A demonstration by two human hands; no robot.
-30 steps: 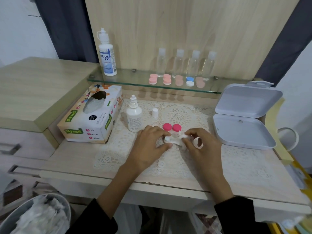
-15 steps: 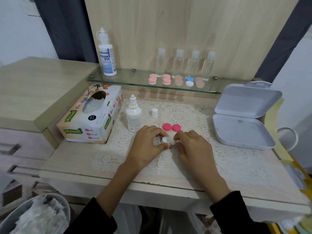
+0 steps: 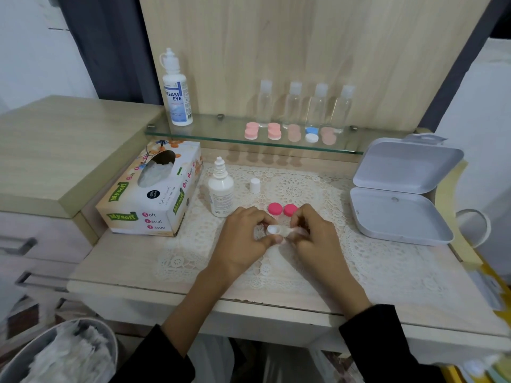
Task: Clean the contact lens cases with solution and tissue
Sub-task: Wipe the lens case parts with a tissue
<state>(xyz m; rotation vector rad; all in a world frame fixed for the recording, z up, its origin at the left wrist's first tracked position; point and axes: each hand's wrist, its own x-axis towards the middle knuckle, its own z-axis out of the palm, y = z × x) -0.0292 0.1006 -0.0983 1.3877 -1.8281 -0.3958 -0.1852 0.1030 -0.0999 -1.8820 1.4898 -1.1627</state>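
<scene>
My left hand (image 3: 243, 240) palm down, thumb and fingertips pinching one end of the white lens case (image 3: 276, 230), my right hand (image 3: 318, 240) just beside, fingers curled over its other end, bare forearms converging inward

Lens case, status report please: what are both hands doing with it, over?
Both busy: left hand grips white lens case. Right hand pinches tissue against its right end. Pink caps off, lying just behind. Nothing blocking.
</scene>
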